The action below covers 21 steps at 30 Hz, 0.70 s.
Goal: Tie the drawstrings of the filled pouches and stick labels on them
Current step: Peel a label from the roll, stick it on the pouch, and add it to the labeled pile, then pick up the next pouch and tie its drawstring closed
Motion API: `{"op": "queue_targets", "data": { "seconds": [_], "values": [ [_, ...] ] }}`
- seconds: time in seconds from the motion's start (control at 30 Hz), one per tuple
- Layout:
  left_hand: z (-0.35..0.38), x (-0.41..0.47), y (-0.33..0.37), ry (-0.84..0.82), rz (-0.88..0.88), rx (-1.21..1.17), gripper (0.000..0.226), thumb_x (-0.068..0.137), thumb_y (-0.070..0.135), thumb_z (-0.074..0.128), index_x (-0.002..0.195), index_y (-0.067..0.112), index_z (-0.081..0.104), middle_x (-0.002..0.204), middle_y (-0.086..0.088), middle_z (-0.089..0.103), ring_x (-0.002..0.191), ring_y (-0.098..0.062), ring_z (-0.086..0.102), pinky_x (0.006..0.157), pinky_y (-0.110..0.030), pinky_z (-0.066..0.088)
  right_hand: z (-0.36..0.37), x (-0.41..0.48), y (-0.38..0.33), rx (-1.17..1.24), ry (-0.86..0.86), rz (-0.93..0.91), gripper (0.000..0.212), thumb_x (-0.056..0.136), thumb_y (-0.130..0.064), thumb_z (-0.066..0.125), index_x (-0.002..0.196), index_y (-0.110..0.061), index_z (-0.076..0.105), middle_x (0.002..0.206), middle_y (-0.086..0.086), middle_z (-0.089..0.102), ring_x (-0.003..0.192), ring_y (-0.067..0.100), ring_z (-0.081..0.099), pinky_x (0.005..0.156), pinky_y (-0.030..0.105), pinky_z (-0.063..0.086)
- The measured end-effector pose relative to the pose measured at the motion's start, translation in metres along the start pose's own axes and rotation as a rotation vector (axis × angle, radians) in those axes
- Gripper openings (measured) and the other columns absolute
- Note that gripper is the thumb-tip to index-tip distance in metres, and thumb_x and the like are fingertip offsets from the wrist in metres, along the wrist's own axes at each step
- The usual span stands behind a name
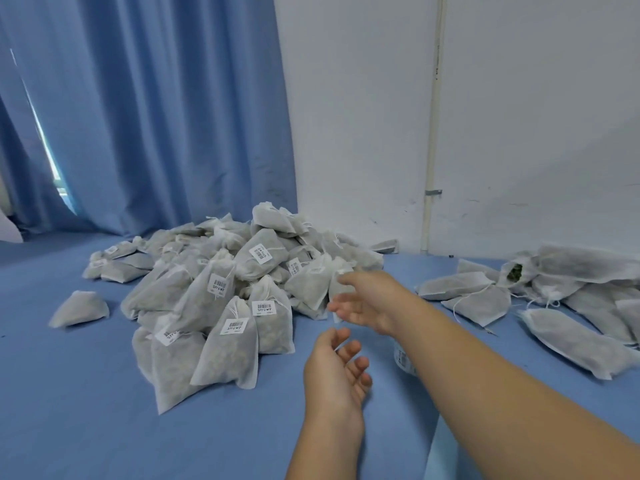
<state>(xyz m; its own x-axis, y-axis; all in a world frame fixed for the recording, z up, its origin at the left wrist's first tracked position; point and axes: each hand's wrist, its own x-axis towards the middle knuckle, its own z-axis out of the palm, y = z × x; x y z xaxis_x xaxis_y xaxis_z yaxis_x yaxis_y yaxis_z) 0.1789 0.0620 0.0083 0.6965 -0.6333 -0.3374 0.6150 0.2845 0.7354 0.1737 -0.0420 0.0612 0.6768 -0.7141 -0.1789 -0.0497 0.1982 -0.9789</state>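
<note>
A big heap of tied, barcode-labelled white pouches (221,292) lies on the blue cloth in the middle. My right hand (363,303) reaches out to the heap's right edge with its fingers spread and motion-blurred; a small pouch (337,285) sits just behind the fingertips, and I cannot tell whether they touch it. My left hand (337,372) hovers lower down, palm up, fingers relaxed and holding nothing. A sheet of labels (403,358) peeks out from under my right forearm.
Unlabelled pouches (554,289) with loose drawstrings lie at the right; one gaping pouch (515,271) shows green contents. A lone pouch (79,308) rests left of the heap. A blue curtain (156,116) and a white wall (519,133) close off the back.
</note>
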Motion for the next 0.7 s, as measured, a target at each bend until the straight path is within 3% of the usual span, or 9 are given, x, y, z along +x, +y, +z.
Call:
{"op": "queue_targets", "data": {
  "seconds": [0.13, 0.4, 0.5, 0.57, 0.7],
  "values": [
    [0.004, -0.004, -0.002, -0.057, 0.053, 0.062, 0.018, 0.093, 0.020, 0.054, 0.080, 0.015, 0.064, 0.059, 0.001, 0.055, 0.046, -0.012, 0.045, 0.046, -0.024, 0.034, -0.009, -0.012, 0.014, -0.072, -0.001, -0.011, 0.010, 0.093, -0.014, 0.055, 0.098, -0.005, 0.057, 0.091, 0.014, 0.065, 0.062, 0.021, 0.065, 0.052, 0.027, 0.050],
    [0.017, -0.020, -0.021, -0.303, 0.254, 0.370, 0.028, 0.095, 0.020, 0.053, 0.075, 0.011, 0.069, 0.056, -0.002, 0.056, 0.047, -0.011, 0.046, 0.050, -0.025, 0.032, -0.056, -0.063, 0.028, 0.046, 0.026, -0.128, 0.017, 0.089, -0.008, 0.057, 0.072, -0.006, 0.054, 0.053, 0.005, 0.053, 0.046, 0.018, 0.050, 0.054, 0.029, 0.044],
    [0.025, -0.032, -0.035, -0.447, 0.259, 0.428, 0.026, 0.095, 0.018, 0.051, 0.078, 0.007, 0.067, 0.059, -0.006, 0.056, 0.048, -0.014, 0.047, 0.047, -0.025, 0.034, -0.088, -0.091, 0.032, 0.110, 0.051, -0.163, 0.014, 0.089, -0.009, 0.059, 0.076, -0.004, 0.057, 0.057, 0.009, 0.057, 0.053, 0.025, 0.054, 0.065, 0.038, 0.049],
    [0.029, -0.041, -0.046, -0.543, 0.309, 0.536, 0.025, 0.097, 0.017, 0.051, 0.078, 0.009, 0.066, 0.060, -0.005, 0.058, 0.049, -0.015, 0.049, 0.046, -0.023, 0.035, -0.109, -0.113, 0.037, 0.137, 0.090, -0.182, 0.007, 0.089, -0.009, 0.060, 0.084, -0.004, 0.061, 0.064, 0.008, 0.065, 0.057, 0.021, 0.061, 0.064, 0.033, 0.054],
    [0.027, -0.060, -0.072, -0.694, 0.599, 0.993, 0.024, 0.095, 0.021, 0.057, 0.073, 0.026, 0.066, 0.065, 0.004, 0.063, 0.059, -0.005, 0.055, 0.056, -0.019, 0.043, -0.156, -0.157, 0.059, 0.131, 0.127, -0.142, 0.007, 0.089, -0.010, 0.061, 0.093, -0.005, 0.064, 0.072, 0.008, 0.070, 0.065, 0.019, 0.070, 0.062, 0.027, 0.054]
  ]
}}
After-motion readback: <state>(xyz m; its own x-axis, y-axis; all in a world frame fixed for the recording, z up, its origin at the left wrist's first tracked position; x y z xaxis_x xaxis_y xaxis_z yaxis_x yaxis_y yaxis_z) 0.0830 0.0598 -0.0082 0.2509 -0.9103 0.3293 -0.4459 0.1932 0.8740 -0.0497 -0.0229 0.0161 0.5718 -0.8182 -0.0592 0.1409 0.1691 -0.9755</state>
